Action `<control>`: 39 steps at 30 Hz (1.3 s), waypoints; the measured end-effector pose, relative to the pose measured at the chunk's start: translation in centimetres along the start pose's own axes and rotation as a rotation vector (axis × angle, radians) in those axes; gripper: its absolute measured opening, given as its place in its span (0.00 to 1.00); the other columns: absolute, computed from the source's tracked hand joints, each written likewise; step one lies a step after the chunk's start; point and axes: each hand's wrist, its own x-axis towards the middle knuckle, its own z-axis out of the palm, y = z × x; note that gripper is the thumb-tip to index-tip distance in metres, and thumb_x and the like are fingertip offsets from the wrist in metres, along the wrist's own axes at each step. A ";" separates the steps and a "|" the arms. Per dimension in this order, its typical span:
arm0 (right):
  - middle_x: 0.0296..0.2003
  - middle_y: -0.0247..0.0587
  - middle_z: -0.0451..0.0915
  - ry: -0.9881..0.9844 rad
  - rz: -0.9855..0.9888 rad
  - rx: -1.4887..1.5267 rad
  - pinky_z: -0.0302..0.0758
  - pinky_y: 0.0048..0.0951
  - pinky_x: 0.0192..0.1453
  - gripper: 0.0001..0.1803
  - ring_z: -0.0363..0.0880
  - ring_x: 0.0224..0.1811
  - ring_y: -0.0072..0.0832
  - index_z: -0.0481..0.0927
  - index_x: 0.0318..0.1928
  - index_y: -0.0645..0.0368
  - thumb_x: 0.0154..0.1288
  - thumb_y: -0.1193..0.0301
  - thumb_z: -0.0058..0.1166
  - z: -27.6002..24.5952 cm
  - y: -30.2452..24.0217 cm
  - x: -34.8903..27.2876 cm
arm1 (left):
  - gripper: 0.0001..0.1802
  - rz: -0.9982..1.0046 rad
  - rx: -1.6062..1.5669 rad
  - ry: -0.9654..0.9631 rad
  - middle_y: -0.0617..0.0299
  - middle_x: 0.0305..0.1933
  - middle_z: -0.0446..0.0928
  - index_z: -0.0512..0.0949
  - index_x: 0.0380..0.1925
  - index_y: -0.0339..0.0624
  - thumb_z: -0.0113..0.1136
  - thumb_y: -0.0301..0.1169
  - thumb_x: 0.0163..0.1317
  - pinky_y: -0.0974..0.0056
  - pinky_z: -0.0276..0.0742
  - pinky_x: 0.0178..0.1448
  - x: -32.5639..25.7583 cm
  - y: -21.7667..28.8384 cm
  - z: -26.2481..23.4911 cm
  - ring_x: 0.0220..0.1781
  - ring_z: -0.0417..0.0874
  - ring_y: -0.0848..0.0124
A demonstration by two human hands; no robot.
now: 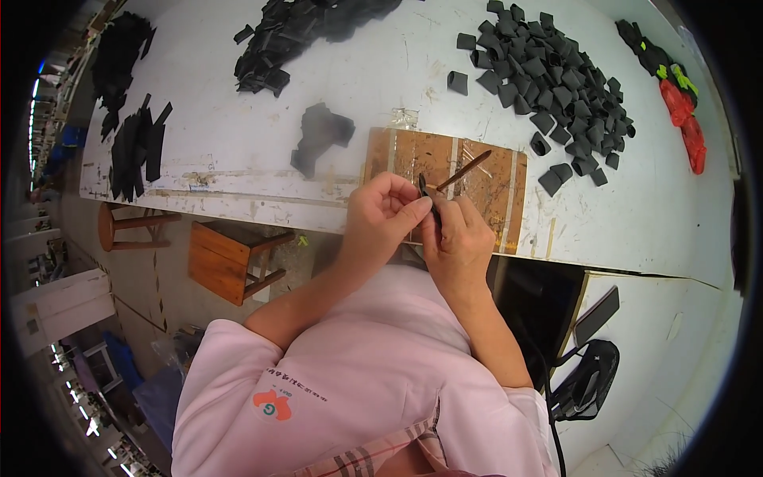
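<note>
The left hand [383, 213] and the right hand [457, 238] meet over the near edge of the white desk [238, 143], above a brown board [485, 187] lying on it. Both grips are closed on one small black piece [425, 191] — the left pinches it between thumb and fingertips, the right holds it from the other side. A thin brown stick [463, 170] slants up from the right hand's fingers across the board; the right hand seems to hold it too, though the exact hold is hidden.

Beyond the board to the right lies a heap of folded black pieces [548, 83]. Flat black strips [135, 147] sit at the desk's left end, and another dark pile [298, 28] lies at the far side. A wooden stool [230, 258] stands on the floor — left of the person.
</note>
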 end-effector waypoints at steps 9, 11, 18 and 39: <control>0.22 0.40 0.67 -0.054 -0.045 -0.089 0.66 0.32 0.21 0.09 0.70 0.22 0.36 0.69 0.28 0.59 0.47 0.74 0.55 -0.5 0.0 0.0 | 0.02 -0.047 -0.018 -0.011 0.67 0.21 0.73 0.72 0.28 0.34 0.52 0.22 0.54 0.80 0.64 0.24 0.6 -0.7 -0.1 0.21 0.69 0.86; 0.27 0.41 0.71 -0.149 0.107 0.184 0.69 0.30 0.24 0.16 0.72 0.24 0.34 0.71 0.36 0.61 0.45 0.73 0.59 -1.2 -0.2 0.3 | 0.03 -0.036 -0.002 -0.013 0.65 0.23 0.74 0.72 0.29 0.34 0.51 0.21 0.54 0.80 0.67 0.26 0.5 -0.7 -0.5 0.23 0.71 0.85; 0.23 0.41 0.72 0.038 0.052 0.262 0.66 0.24 0.25 0.07 0.70 0.22 0.29 0.76 0.32 0.63 0.48 0.80 0.55 -2.2 -0.4 0.6 | 0.03 0.159 0.198 -0.128 0.65 0.21 0.74 0.71 0.27 0.35 0.53 0.19 0.52 0.75 0.69 0.25 -0.1 -0.6 0.1 0.24 0.75 0.82; 0.19 0.33 0.69 -0.139 0.873 1.673 0.56 0.15 0.18 0.08 0.60 0.16 0.15 0.74 0.32 0.69 0.52 0.77 0.52 -2.2 1.8 1.0 | 0.09 0.180 0.200 0.026 0.66 0.21 0.72 0.70 0.30 0.34 0.47 0.14 0.48 0.78 0.67 0.24 0.3 0.5 1.6 0.21 0.71 0.85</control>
